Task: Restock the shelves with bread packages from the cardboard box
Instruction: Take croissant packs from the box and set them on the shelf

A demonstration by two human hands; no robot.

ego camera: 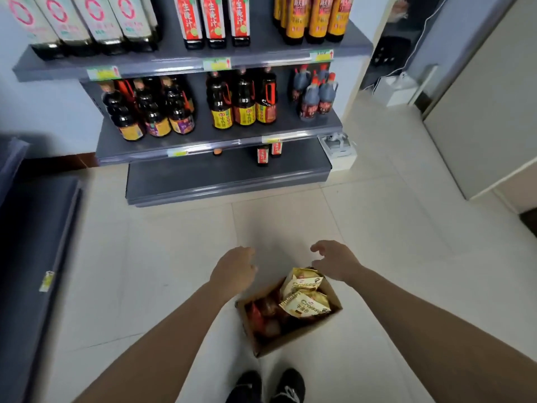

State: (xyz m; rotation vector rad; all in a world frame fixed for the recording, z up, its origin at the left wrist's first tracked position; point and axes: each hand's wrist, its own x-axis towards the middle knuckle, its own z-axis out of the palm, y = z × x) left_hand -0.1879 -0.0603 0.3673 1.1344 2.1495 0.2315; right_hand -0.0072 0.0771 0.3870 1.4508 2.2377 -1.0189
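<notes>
Lying blurred in cardboard box (pixel 290 343): reddish packages (pixel 261 315)

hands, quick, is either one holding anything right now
Left hand: open, holds nothing, over the floor by the cardboard box.
Right hand: open, fingers loosely curled, holds nothing, by the bread packages.

Left hand (pixel 235 267) fingertips hidden past its knuckles. Right hand (pixel 334 260) wrist covers the box (pixel 290 343) far corner. Red packs (pixel 261 315) below the left hand are blurred, print unreadable. Shoes (pixel 267 386) under the hands are cut by the bottom edge. Bottles (pixel 215 18) far above the hands are cropped at the top. Price tags (pixel 216 64) are too small to read.
</notes>
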